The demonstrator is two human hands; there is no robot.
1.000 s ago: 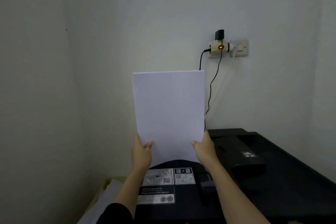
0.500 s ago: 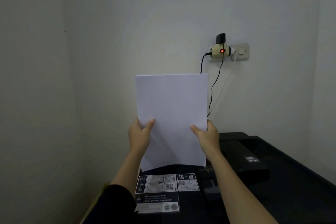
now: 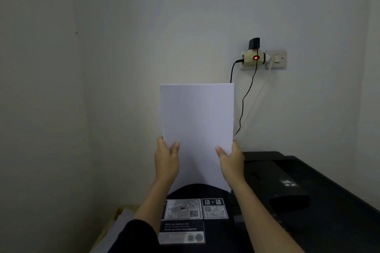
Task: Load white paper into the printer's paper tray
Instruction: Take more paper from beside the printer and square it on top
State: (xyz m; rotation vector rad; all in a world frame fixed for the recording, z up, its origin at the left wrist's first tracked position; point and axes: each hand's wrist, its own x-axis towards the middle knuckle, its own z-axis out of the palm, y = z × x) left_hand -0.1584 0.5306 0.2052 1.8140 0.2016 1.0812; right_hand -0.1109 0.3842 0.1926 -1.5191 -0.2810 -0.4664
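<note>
A stack of white paper point(image 3: 197, 125) stands upright in front of the wall, held by both hands at its lower sides. My left hand point(image 3: 166, 160) grips the left edge, thumb on the front. My right hand point(image 3: 231, 160) grips the right edge the same way. The paper's bottom edge drops behind a raised black flap of the printer point(image 3: 287, 201), which carries white instruction stickers point(image 3: 196, 208). The slot behind that flap is hidden.
A wall socket adapter point(image 3: 254, 57) with a red light sits above right, with black and white cables point(image 3: 245, 98) hanging down behind the printer. An open box with white paper point(image 3: 115, 230) lies at the lower left. A side wall stands close on the left.
The paper went up half a second ago and has now come down again, its bottom edge back behind the flap. Both hands kept their grip, now higher on the sheet sides.
</note>
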